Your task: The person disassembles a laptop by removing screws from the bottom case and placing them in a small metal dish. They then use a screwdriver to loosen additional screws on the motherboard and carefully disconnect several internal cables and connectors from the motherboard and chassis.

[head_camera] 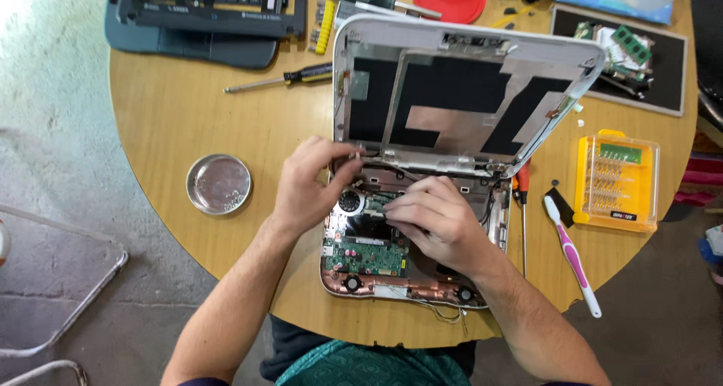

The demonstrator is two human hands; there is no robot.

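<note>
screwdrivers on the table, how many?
2 clearly: a black-and-yellow-handled screwdriver left of the open lid, a red-handled screwdriver right of the opened laptop. More may lie in the clutter at the top edge.

An opened small laptop with its bare circuit board showing [376, 254] lies at the near edge of the round wooden worktop [188, 122], its lid raised behind the base, and both hands rest on it, the left hand [305, 190] by the hinge and the right hand [437, 220] over the board. Left of it sits a shallow round metal dish [218, 183]; behind that lie a black-and-yellow-handled screwdriver [282, 78] and a dark dismantled laptop [203, 13]. Right of it lie a red-handled screwdriver [522, 205], a pink-and-white toothbrush [571, 254] and, farther right, a yellow plastic case of screwdriver bits [616, 181].
</note>
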